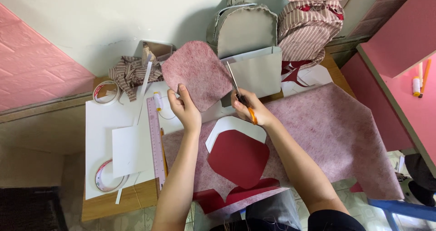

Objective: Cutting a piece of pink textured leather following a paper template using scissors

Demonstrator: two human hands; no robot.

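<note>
Left hand [186, 107] grip pinches the mottled pink felt piece [195, 74] at its lower-left edge, raised above the worktop. Right hand [250, 107] grip is closed on the orange-handled scissors [240, 95], blades at the felt's right edge. Judgement: keep the felt taut and rotate the piece, not the blades.

matt felt piece [193, 72], metal scissors [240, 95]

Both forearms reach forward, raised. The left hand [185, 107] pinches with thumb on top, fingers curled; the right hand [251, 107] is clenched, knuckles up.
</note>
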